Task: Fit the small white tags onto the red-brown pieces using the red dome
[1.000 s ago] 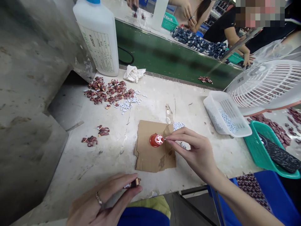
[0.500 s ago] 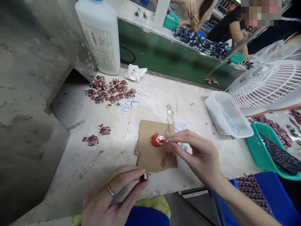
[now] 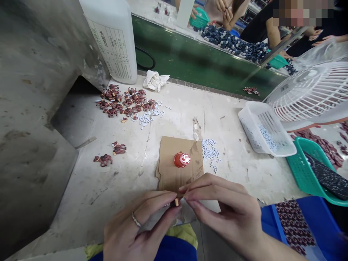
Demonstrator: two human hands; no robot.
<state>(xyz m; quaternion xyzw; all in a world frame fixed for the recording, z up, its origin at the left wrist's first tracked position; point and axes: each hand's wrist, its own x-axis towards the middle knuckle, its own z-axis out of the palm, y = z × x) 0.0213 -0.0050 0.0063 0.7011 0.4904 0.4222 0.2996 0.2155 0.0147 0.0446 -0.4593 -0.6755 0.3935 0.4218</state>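
Observation:
Near the table's front edge, my left hand (image 3: 138, 221) pinches a small brown figurine (image 3: 176, 202) with a tan patch between thumb and fingertips. My right hand (image 3: 228, 206) meets it there, its fingertips closed on a tiny pale piece (image 3: 183, 199) at the figurine's right side; whether the two touch is hard to make out. Just beyond the hands lies a cardboard sheet (image 3: 167, 174) bearing a small red cup (image 3: 181, 160) with a glossy top. Tiny white-and-blue pieces (image 3: 210, 149) are scattered right of the cardboard.
Brown figurines (image 3: 111, 103) and pale pieces (image 3: 149, 116) are heaped left, below a large white bottle (image 3: 116, 47). Two figurines (image 3: 111, 154) lie nearer. A white basket (image 3: 255, 137), green basket (image 3: 296, 170) and fan (image 3: 312, 90) stand right. Co-workers' hands (image 3: 224, 12) show beyond the green partition (image 3: 174, 54).
My right hand has moved from beside the red cup down and left to the figurine in my left hand. The left hand has shifted slightly right, still holding the figurine.

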